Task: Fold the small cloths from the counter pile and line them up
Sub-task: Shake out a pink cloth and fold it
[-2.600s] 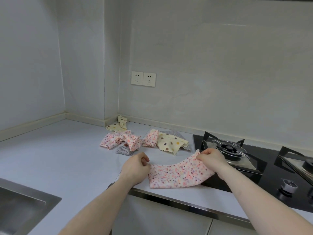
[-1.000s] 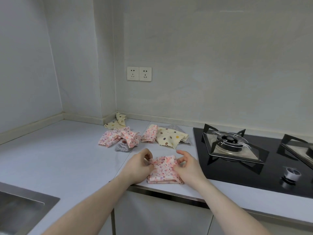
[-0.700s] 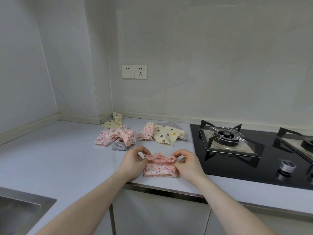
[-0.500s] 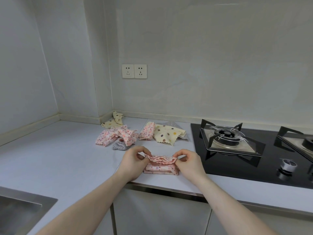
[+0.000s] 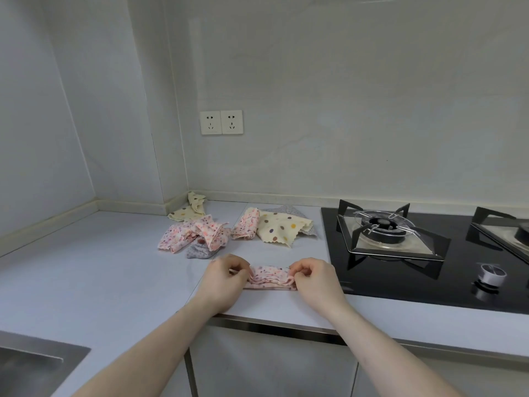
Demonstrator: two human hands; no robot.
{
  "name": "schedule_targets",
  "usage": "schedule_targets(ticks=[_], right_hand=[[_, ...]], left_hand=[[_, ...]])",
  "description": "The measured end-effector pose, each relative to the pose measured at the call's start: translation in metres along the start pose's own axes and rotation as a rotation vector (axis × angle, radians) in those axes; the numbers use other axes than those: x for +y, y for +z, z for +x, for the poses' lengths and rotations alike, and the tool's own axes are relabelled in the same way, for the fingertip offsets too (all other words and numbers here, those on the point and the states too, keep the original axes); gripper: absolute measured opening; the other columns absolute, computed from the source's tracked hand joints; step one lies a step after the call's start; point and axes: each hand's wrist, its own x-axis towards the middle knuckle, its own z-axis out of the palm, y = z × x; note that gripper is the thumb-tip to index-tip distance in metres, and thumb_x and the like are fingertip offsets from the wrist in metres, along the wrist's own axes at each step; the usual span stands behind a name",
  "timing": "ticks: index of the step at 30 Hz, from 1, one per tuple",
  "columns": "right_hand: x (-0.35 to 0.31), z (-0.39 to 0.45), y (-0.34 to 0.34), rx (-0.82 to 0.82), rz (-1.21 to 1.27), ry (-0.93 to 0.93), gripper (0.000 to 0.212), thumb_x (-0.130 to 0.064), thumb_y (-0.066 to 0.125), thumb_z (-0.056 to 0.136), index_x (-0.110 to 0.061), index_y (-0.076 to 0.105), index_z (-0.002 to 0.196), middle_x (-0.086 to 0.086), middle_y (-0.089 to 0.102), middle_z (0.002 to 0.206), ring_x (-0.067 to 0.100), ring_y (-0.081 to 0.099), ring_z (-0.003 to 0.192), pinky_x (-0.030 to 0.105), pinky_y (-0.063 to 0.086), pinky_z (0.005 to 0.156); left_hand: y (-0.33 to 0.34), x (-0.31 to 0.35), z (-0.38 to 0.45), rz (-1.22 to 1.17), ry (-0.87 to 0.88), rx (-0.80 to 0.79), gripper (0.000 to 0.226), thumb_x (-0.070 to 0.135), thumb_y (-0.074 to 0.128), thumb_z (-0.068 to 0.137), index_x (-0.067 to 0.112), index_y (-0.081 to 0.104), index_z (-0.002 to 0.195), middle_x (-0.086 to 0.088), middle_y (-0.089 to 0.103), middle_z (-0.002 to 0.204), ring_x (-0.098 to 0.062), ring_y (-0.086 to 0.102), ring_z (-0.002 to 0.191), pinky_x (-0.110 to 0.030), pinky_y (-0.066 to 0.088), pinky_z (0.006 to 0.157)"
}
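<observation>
Pink cloth: a speckled pink cloth (image 5: 270, 277), folded into a narrow layered strip, is lying on the pale counter (image 5: 86, 267) between the two hands, near the front edge.
Left hand: the left hand (image 5: 226, 277) is pinching the strip's left end, fingers curled over it.
Right hand: the right hand (image 5: 313, 277) is pinching the strip's right end, thumb and fingers clamped on the layers.
Change: 2.6 seconds ago the same cloth was stretched wide and flat between the hands; one second ago it was a small square; now it is sitting as a slimmer band, the hands still holding both ends.
Count, beyond the left hand: one crumpled pink bundle (image 5: 197, 234), one grey cloth (image 5: 200, 252) peeking out beneath it, one cream dotted cloth (image 5: 190, 212) in the corner.
Count, beyond the right hand: one folded pink cloth (image 5: 246, 229), one cream polka-dot cloth (image 5: 282, 226) over one grey cloth (image 5: 286, 210).
Right of the right hand: a black hob (image 5: 400, 279) carrying two burners and one knob (image 5: 493, 274).
Wall: two sockets (image 5: 221, 122).
</observation>
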Motion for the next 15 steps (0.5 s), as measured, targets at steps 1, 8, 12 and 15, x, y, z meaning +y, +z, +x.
schedule_targets(ticks=[1, 8, 12, 15], right_hand=[[-0.001, 0.000, 0.000, -0.003, 0.003, 0.000, 0.032, -0.006, 0.056, 0.088, -0.024, 0.076, 0.070, -0.009, 0.075, 0.091, 0.008, 0.070, 0.081, 0.034, 0.061, 0.077], [-0.005, -0.008, -0.003, -0.080, -0.052, -0.066, 0.012, -0.031, 0.070, 0.086, -0.026, 0.068, 0.075, -0.010, 0.071, 0.092, 0.005, 0.064, 0.085, 0.027, 0.054, 0.076], [-0.002, -0.010, 0.000, -0.119, -0.233, -0.176, 0.016, -0.037, 0.062, 0.091, -0.029, 0.057, 0.079, -0.013, 0.064, 0.097, 0.008, 0.049, 0.095, 0.027, 0.040, 0.075], [0.000, -0.009, 0.001, -0.131, -0.269, -0.214, 0.010, -0.039, 0.060, 0.092, -0.034, 0.052, 0.089, -0.020, 0.059, 0.099, 0.004, 0.042, 0.098, 0.028, 0.035, 0.081]], left_hand=[[-0.001, 0.000, 0.002, -0.013, -0.022, -0.002, 0.028, 0.014, 0.063, 0.089, 0.026, 0.079, 0.069, 0.015, 0.074, 0.097, 0.002, 0.066, 0.092, -0.030, 0.053, 0.088], [0.001, 0.001, 0.003, 0.120, -0.030, -0.041, 0.030, 0.052, 0.081, 0.077, 0.023, 0.072, 0.071, 0.017, 0.071, 0.098, 0.003, 0.066, 0.092, -0.028, 0.053, 0.088], [-0.001, -0.002, 0.002, 0.153, 0.006, -0.085, 0.038, 0.061, 0.077, 0.070, 0.034, 0.063, 0.093, 0.020, 0.066, 0.106, 0.001, 0.061, 0.104, -0.029, 0.052, 0.092], [-0.002, -0.003, 0.000, 0.200, 0.050, -0.127, 0.050, 0.060, 0.073, 0.075, 0.041, 0.057, 0.118, 0.026, 0.060, 0.115, 0.003, 0.055, 0.114, -0.022, 0.044, 0.097]])
